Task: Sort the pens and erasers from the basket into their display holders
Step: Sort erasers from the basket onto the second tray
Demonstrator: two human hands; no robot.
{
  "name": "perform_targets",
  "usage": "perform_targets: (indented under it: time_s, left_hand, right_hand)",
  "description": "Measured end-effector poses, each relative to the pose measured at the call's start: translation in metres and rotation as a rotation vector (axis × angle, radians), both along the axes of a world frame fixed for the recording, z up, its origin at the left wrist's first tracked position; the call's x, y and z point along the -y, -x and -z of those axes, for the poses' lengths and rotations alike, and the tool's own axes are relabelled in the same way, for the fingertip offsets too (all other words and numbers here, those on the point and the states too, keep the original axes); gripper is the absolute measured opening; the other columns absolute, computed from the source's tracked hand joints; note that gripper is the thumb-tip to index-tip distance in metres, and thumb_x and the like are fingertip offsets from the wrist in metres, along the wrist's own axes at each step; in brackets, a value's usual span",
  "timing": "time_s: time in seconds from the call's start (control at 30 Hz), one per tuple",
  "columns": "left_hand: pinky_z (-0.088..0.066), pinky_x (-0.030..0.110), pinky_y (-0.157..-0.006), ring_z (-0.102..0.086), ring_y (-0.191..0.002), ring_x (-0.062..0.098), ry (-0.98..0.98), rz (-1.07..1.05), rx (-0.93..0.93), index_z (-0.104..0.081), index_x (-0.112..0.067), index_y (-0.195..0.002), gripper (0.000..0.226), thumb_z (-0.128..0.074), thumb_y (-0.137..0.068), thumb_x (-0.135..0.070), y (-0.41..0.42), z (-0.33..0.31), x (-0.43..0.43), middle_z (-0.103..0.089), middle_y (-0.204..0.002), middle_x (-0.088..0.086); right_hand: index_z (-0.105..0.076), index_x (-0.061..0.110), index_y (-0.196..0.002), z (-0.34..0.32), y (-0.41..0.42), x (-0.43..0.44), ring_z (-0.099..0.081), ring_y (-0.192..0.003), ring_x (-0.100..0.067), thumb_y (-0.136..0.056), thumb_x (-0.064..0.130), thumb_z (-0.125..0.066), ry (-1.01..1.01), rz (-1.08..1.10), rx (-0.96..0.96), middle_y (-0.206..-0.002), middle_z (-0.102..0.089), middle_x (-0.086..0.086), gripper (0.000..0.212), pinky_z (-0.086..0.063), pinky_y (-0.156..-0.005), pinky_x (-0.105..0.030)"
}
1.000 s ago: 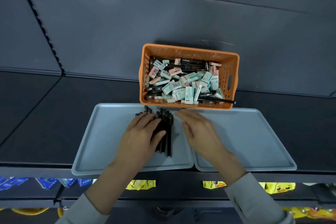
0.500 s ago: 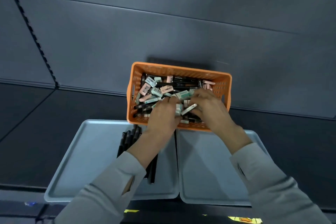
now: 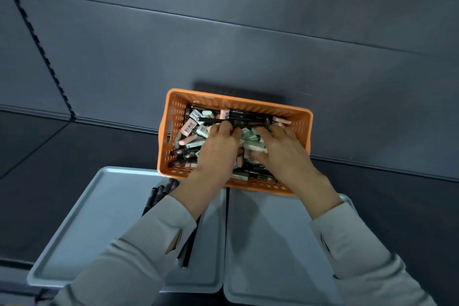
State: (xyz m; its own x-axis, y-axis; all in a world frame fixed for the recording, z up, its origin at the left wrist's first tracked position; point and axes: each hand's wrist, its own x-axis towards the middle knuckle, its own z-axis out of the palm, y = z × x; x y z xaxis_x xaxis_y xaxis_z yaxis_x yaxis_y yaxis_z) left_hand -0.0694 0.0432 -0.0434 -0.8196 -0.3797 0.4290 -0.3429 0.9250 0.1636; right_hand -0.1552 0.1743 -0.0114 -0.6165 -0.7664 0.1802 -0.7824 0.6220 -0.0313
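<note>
Pens (image 3: 211, 120) and erasers (image 3: 189, 128) lie mixed in the orange basket (image 3: 238, 103), which stands on the dark shelf just behind two grey trays. Both hands are down inside it. The left hand (image 3: 218, 150) reaches toward the far wall, its fingertips curled against a long black pen lying crosswise; whether it actually grips that pen cannot be told. The right hand (image 3: 284, 153) rests beside it on the mint erasers, fingers spread and loose with the thumb out to the side, holding nothing that shows. On the left tray (image 3: 94, 208) a bundle of black pens (image 3: 159, 194) lies lengthwise, partly hidden under the left sleeve (image 3: 139, 256). The right tray (image 3: 273, 251) touches the left one edge to edge.
</note>
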Motion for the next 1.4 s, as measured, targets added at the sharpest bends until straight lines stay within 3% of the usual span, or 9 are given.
perform_targets:
  time_s: [0.1,0.3,0.5,0.63,0.8,0.97,1.03,1.17,1.4]
  left_hand:
    - [-0.043,0.035,-0.094,-0.048,-0.11,0.031,0.039,-0.016,0.024,-0.054,-0.006,-0.124,0.044,-0.068,-0.083,-0.015,0.0,0.0,-0.002,-0.049,-0.119,0.013]
    - [-0.043,0.035,-0.1,-0.051,-0.112,0.025,0.094,-0.013,-0.032,-0.054,-0.006,-0.124,0.031,-0.057,-0.093,-0.012,-0.011,0.0,0.002,-0.055,-0.119,0.009]
    - [-0.053,0.04,-0.072,-0.068,-0.082,0.03,-0.134,0.039,-0.217,-0.059,-0.002,-0.118,0.037,-0.071,-0.086,-0.018,-0.028,-0.01,0.01,-0.07,-0.09,0.014]
    - [-0.056,0.039,-0.073,-0.067,-0.079,0.02,-0.492,0.026,-0.311,-0.046,-0.014,-0.136,0.043,-0.057,-0.096,-0.025,-0.039,-0.017,0.009,-0.069,-0.093,0.005]
    - [-0.058,0.026,-0.06,-0.069,-0.071,0.02,-1.637,0.064,-0.501,-0.049,-0.003,-0.124,0.025,-0.047,-0.101,-0.013,-0.053,-0.03,-0.003,-0.065,-0.096,0.013]
    - [-0.059,0.048,-0.08,-0.068,-0.099,0.039,-2.265,-0.028,-0.5,-0.055,-0.002,-0.124,0.049,-0.042,-0.101,-0.043,-0.049,-0.041,-0.006,-0.066,-0.114,0.025]
    - [-0.056,0.051,-0.085,-0.067,-0.103,0.037,-2.381,0.097,-0.464,-0.059,-0.007,-0.124,0.064,-0.032,-0.098,-0.059,-0.046,-0.047,-0.008,-0.066,-0.117,0.022]
    - [-0.058,0.043,-0.079,-0.068,-0.101,0.032,-2.421,0.164,-0.503,-0.059,-0.004,-0.126,0.065,-0.026,-0.102,-0.055,-0.044,-0.047,-0.006,-0.068,-0.115,0.02]
    - [-0.055,0.051,-0.086,-0.066,-0.106,0.036,-2.46,0.22,-0.463,-0.061,-0.002,-0.121,0.051,-0.042,-0.1,-0.044,-0.044,-0.044,-0.002,-0.067,-0.115,0.024]
  right_hand:
    - [-0.029,0.021,-0.151,-0.004,-0.002,0.005,-0.034,-0.135,-0.033,-0.086,0.05,-0.065,-0.106,-0.016,-0.008,-0.144,-0.036,-0.012,0.08,-0.043,-0.099,-0.042]
    - [-0.03,0.017,-0.149,-0.001,-0.004,0.017,-0.056,-0.114,-0.036,-0.089,0.035,-0.063,-0.159,-0.08,-0.125,-0.14,-0.039,-0.014,0.071,-0.051,-0.077,-0.039]
    - [-0.043,0.02,-0.139,-0.004,-0.003,0.021,-0.063,-0.102,-0.037,-0.084,0.029,-0.073,-0.118,-0.09,-0.076,-0.129,-0.048,-0.013,0.064,-0.052,-0.079,-0.041]
    - [-0.049,0.022,-0.136,-0.002,-0.005,0.021,-0.063,-0.101,-0.037,-0.089,0.021,-0.066,0.002,-0.093,-0.048,-0.126,-0.051,-0.013,0.05,-0.051,-0.079,-0.04]
    - [-0.059,0.02,-0.128,0.001,0.0,0.02,-0.056,-0.103,-0.032,-0.085,0.012,-0.068,0.275,-0.053,0.158,-0.117,-0.054,-0.009,0.045,-0.04,-0.077,-0.031]
    - [-0.063,0.024,-0.118,-0.018,-0.013,0.026,-0.056,-0.096,-0.018,-0.083,0.017,-0.07,0.506,-0.184,0.222,-0.107,-0.053,0.006,0.037,-0.04,-0.075,-0.03]
    - [-0.06,0.029,-0.126,-0.021,-0.025,0.029,-0.054,-0.103,-0.012,-0.085,0.025,-0.072,0.419,-0.301,0.285,-0.119,-0.054,0.007,0.043,-0.045,-0.084,-0.027]
    - [-0.047,0.039,-0.141,-0.016,-0.03,0.026,-0.045,-0.122,0.001,-0.075,0.039,-0.081,0.326,-0.356,0.46,-0.136,-0.05,0.015,0.075,-0.035,-0.102,-0.016]
    - [-0.045,0.049,-0.139,-0.014,-0.019,0.008,-0.058,-0.118,-0.001,-0.082,0.021,-0.078,0.553,-0.29,0.741,-0.131,-0.061,0.016,0.072,-0.05,-0.102,-0.035]
